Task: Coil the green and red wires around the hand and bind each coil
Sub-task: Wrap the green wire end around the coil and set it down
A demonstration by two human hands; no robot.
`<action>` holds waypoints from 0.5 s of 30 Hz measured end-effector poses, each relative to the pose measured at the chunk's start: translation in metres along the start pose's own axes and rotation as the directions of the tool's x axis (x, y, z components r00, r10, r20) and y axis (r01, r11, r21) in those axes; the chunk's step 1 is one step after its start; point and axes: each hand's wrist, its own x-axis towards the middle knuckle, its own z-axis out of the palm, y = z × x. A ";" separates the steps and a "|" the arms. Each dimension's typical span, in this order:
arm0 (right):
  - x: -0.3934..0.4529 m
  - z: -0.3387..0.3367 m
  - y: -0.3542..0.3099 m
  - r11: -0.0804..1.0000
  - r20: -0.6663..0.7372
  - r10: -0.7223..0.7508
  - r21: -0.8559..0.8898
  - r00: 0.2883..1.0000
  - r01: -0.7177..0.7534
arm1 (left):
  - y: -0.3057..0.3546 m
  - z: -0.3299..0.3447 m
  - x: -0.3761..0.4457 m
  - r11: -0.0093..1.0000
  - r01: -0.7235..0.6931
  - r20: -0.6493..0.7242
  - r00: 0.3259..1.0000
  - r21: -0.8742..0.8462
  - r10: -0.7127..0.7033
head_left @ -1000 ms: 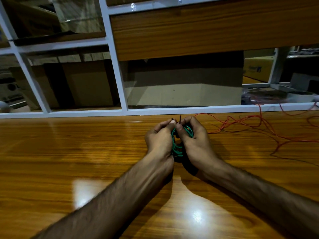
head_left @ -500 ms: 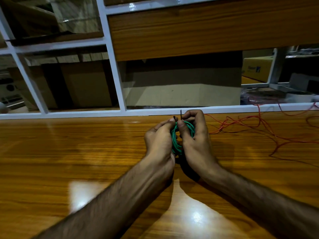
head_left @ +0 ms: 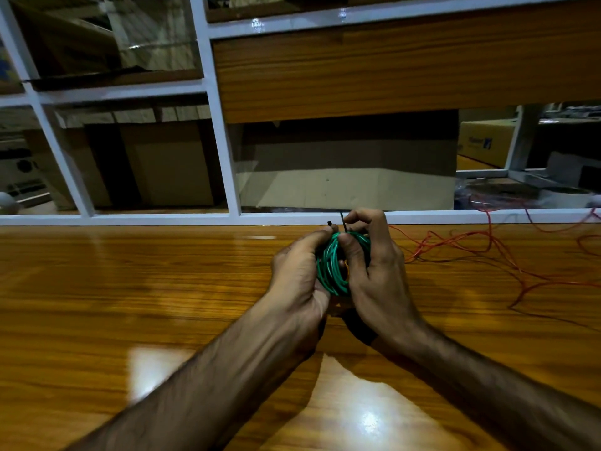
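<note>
Glossy wooden table (head_left: 136,288), white-framed glass partition (head_left: 224,157), both hands' grip curled round green coil (head_left: 330,268)

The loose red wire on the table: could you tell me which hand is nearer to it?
Right. The right hand sits just left of the red wire, holding the green coil; the left hand is on the coil's far side.

Two bare forearms, both with visible hair, enter from the lower edge. No sleeves, gloves, rings, or watch appear on the left hand (head_left: 297,271) or the right hand (head_left: 377,275). Fingernails are short.
</note>
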 end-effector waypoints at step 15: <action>0.004 -0.006 0.003 1.000 -0.002 -0.005 -0.027 1.000 0.005 | 0.012 -0.001 -0.012 0.989 0.118 0.125 0.986 -0.088 -0.106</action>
